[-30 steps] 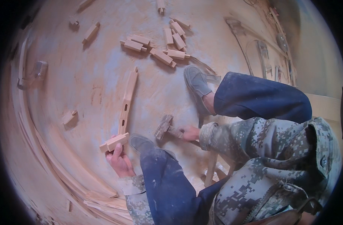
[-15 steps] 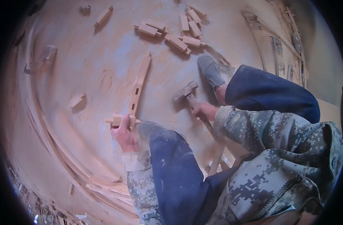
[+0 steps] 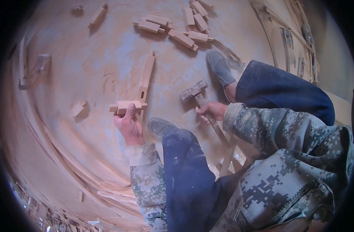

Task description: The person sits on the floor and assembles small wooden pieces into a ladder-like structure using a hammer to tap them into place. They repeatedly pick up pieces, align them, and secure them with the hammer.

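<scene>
In my left hand (image 3: 129, 125) is a short wooden block with tenons (image 3: 122, 106), a narrower stub at each end, gripped with the thumb on top. It crosses over the lower part of a longer wooden rail (image 3: 146, 73), which has a slot cut through it and lies on the floor. Whether block and rail touch cannot be made out. My right hand (image 3: 212, 111) is closed round the wooden handle of a hammer (image 3: 194, 91). The hammer's blocky, worn head is off to the right of the rail, between my two shoes.
Several more tenoned blocks (image 3: 182, 39) lie in a loose group at the far side. A single block (image 3: 80, 109) is on the left, another (image 3: 97, 16) farther back. Long wooden strips (image 3: 80, 166) run along the left. My shoes (image 3: 219, 67) stand on the dusty floor (image 3: 107, 58).
My left hand has raised the block up the picture, so it now covers more of the rail. The hammer stays in my right hand, nearly where it was. The view has shifted slightly.
</scene>
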The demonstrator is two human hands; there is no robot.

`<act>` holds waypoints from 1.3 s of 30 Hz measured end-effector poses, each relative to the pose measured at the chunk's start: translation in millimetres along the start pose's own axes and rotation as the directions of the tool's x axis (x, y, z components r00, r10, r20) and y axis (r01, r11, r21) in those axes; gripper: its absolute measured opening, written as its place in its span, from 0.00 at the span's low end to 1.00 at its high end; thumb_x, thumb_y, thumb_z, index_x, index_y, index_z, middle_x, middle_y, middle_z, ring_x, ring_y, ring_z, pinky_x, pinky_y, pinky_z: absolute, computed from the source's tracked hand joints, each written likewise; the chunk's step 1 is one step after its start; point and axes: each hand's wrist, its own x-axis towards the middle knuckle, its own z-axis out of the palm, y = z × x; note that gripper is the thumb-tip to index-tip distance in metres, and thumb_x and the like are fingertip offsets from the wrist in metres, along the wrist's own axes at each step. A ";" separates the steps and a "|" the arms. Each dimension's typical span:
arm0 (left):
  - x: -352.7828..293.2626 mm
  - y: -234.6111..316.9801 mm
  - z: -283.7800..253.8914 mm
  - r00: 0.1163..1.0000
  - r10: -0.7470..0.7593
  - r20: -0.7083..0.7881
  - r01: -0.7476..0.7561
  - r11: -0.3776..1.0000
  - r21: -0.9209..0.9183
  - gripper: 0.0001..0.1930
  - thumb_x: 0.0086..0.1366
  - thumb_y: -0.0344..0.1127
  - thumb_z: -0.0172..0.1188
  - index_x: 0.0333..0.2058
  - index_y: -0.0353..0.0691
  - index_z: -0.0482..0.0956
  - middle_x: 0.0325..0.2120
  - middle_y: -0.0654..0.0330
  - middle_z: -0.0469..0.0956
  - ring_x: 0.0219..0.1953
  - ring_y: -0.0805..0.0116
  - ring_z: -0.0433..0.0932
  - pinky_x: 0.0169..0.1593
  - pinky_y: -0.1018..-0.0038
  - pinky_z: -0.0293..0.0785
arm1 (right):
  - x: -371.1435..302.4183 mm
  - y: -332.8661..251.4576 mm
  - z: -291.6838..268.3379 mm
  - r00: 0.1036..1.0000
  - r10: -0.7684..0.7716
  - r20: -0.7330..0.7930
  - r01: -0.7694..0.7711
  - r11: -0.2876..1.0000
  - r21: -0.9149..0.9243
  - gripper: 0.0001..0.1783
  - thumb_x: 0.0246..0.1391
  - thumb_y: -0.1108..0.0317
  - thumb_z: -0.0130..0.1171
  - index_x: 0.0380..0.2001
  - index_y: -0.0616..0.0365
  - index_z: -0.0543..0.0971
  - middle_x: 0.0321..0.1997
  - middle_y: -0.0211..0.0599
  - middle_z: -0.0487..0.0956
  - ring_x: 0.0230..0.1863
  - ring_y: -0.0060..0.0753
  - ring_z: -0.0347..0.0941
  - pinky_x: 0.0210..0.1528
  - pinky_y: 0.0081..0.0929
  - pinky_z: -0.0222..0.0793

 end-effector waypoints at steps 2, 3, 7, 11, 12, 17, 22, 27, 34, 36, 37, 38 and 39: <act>6.4 0.4 11.5 0.998 0.049 -0.030 -0.045 0.994 0.104 0.30 0.62 0.22 0.74 0.60 0.27 0.70 0.49 0.48 0.81 0.51 0.57 0.83 0.56 0.64 0.83 | -1.4 -0.9 -0.1 1.000 -0.011 0.021 0.010 1.000 0.004 0.04 0.65 0.67 0.62 0.36 0.52 0.78 0.25 0.30 0.75 0.22 0.27 0.73 0.26 0.30 0.74; 8.1 0.6 16.9 0.998 0.039 -0.041 -0.033 0.990 0.139 0.29 0.62 0.22 0.74 0.59 0.27 0.71 0.49 0.48 0.82 0.50 0.57 0.83 0.56 0.64 0.83 | -1.3 1.5 0.9 1.000 -0.017 0.025 0.016 0.999 0.036 0.04 0.65 0.67 0.62 0.36 0.52 0.78 0.25 0.30 0.75 0.22 0.26 0.72 0.25 0.30 0.73; 15.8 -0.8 36.6 0.998 0.033 -0.060 -0.019 0.975 0.223 0.26 0.62 0.21 0.74 0.56 0.27 0.73 0.52 0.46 0.82 0.51 0.58 0.83 0.57 0.65 0.83 | 0.2 5.7 5.7 0.999 -0.037 -0.033 0.040 0.996 0.079 0.04 0.63 0.69 0.62 0.34 0.52 0.76 0.24 0.29 0.74 0.19 0.25 0.71 0.23 0.31 0.72; 22.6 -13.6 30.1 0.994 0.093 -0.058 -0.077 0.969 0.235 0.25 0.62 0.21 0.73 0.55 0.27 0.74 0.55 0.45 0.81 0.53 0.58 0.83 0.58 0.65 0.83 | -5.1 2.8 18.0 0.996 -0.070 -0.052 0.073 0.995 0.063 0.04 0.61 0.70 0.61 0.34 0.53 0.75 0.22 0.28 0.73 0.18 0.24 0.69 0.21 0.30 0.70; 24.0 -15.3 27.4 0.994 0.101 -0.051 -0.085 0.965 0.249 0.25 0.62 0.21 0.73 0.56 0.26 0.74 0.56 0.45 0.80 0.54 0.58 0.83 0.58 0.65 0.83 | -5.2 2.4 19.2 0.997 -0.065 -0.051 0.069 0.995 0.072 0.04 0.61 0.70 0.61 0.33 0.53 0.75 0.21 0.28 0.72 0.18 0.24 0.69 0.21 0.30 0.69; 21.0 -12.1 30.3 0.994 0.107 -0.009 -0.089 0.866 0.492 0.28 0.62 0.22 0.74 0.57 0.26 0.72 0.59 0.45 0.78 0.56 0.59 0.82 0.59 0.66 0.82 | -6.2 3.4 21.4 0.995 -0.065 -0.079 0.070 0.995 0.064 0.06 0.62 0.68 0.60 0.31 0.52 0.75 0.20 0.27 0.71 0.17 0.23 0.67 0.20 0.28 0.66; 7.2 -33.6 31.7 0.958 0.287 0.005 -0.249 0.821 0.514 0.25 0.61 0.26 0.77 0.53 0.29 0.74 0.58 0.44 0.80 0.54 0.60 0.83 0.56 0.66 0.82 | -20.1 -8.1 34.2 0.945 -0.264 -0.192 0.196 0.929 -0.313 0.06 0.59 0.67 0.63 0.31 0.55 0.77 0.20 0.31 0.74 0.18 0.29 0.71 0.22 0.30 0.67; -1.5 -65.2 35.8 0.860 0.486 0.155 -0.439 0.551 0.710 0.25 0.62 0.27 0.77 0.54 0.31 0.74 0.57 0.47 0.81 0.54 0.62 0.83 0.55 0.68 0.82 | -46.0 -9.4 66.7 0.505 -0.862 -0.030 0.416 0.274 -0.867 0.12 0.54 0.65 0.67 0.38 0.61 0.79 0.25 0.47 0.79 0.31 0.54 0.81 0.34 0.45 0.76; -22.7 -41.1 59.5 0.940 0.330 -0.084 -0.219 0.777 0.590 0.23 0.65 0.26 0.74 0.57 0.34 0.76 0.50 0.53 0.82 0.48 0.64 0.82 0.53 0.70 0.81 | -90.2 -47.0 153.8 0.386 -0.765 0.516 0.463 -0.323 -0.825 0.21 0.47 0.71 0.65 0.46 0.60 0.75 0.38 0.51 0.81 0.38 0.61 0.82 0.37 0.48 0.79; -21.2 -47.0 49.7 0.932 0.355 -0.072 -0.264 0.802 0.535 0.22 0.67 0.26 0.72 0.57 0.34 0.77 0.48 0.54 0.82 0.47 0.64 0.82 0.53 0.70 0.81 | -78.4 -55.1 161.8 0.396 -0.742 0.541 0.418 -0.379 -0.826 0.18 0.48 0.71 0.63 0.43 0.60 0.73 0.36 0.49 0.79 0.35 0.59 0.81 0.35 0.50 0.78; -3.3 -69.9 16.7 0.890 0.455 0.013 -0.380 0.726 0.573 0.21 0.67 0.26 0.72 0.57 0.33 0.77 0.48 0.53 0.82 0.47 0.65 0.82 0.53 0.70 0.81 | -67.3 -59.2 164.2 0.390 -0.737 0.552 0.427 -0.387 -0.818 0.16 0.49 0.71 0.62 0.41 0.60 0.72 0.35 0.48 0.78 0.34 0.58 0.81 0.33 0.51 0.77; 9.3 -82.9 -1.2 0.844 0.527 0.095 -0.474 0.653 0.591 0.20 0.68 0.27 0.71 0.56 0.33 0.78 0.47 0.53 0.82 0.47 0.65 0.81 0.53 0.70 0.80 | -62.2 -64.1 166.0 0.402 -0.731 0.551 0.420 -0.387 -0.821 0.14 0.50 0.71 0.61 0.40 0.59 0.71 0.33 0.48 0.77 0.33 0.58 0.80 0.32 0.51 0.77; 14.9 -83.0 -2.5 0.839 0.526 0.140 -0.496 0.634 0.593 0.20 0.69 0.28 0.71 0.56 0.33 0.78 0.47 0.52 0.82 0.48 0.65 0.81 0.53 0.69 0.80 | -63.1 -67.2 165.8 0.418 -0.732 0.539 0.419 -0.371 -0.829 0.14 0.50 0.70 0.61 0.40 0.60 0.71 0.33 0.48 0.77 0.33 0.57 0.80 0.31 0.51 0.76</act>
